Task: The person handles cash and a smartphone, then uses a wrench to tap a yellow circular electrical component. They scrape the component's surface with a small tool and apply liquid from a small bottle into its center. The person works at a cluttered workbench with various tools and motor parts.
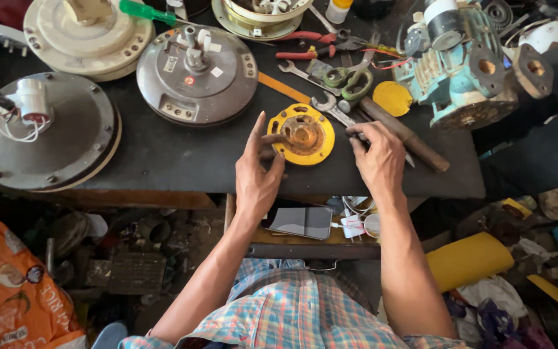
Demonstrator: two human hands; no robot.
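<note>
**Yellow flange sits between both hands, left fingers at its rusty hub**

We see a round yellow flange plate (303,134) lying flat on the black workbench (163,155), near the front edge, just ahead of us. It lies forward and right of the left hand (258,169), forward and left of the right hand (377,157); the left is nearer. The disc is round, so no long axis of its own; a short stub at the hub points left toward the left fingers. Yellow paint chipped, centre heavily rusted brown, a few holes around the rim.

Left hand: fingers spread and raised, thumb and a fingertip meeting at the stub on the hub; whether it's truly pinched we cannot tell. Right hand: curled closed on a thin dark tool (356,132) at the flange's right rim; tool end hidden under the fingers.

Outward: an open-end wrench (328,106) touches the flange's upper right, a long brown rod (403,133) runs diagonally behind the right hand. Green-handled scissors (349,81) and red pliers (305,45) lie further back. A grey fan motor housing (196,74) is up left, another grey housing (40,132) far left, a teal motor body (461,74) up right. A phone (299,222) lies on a shelf below the bench.
</note>
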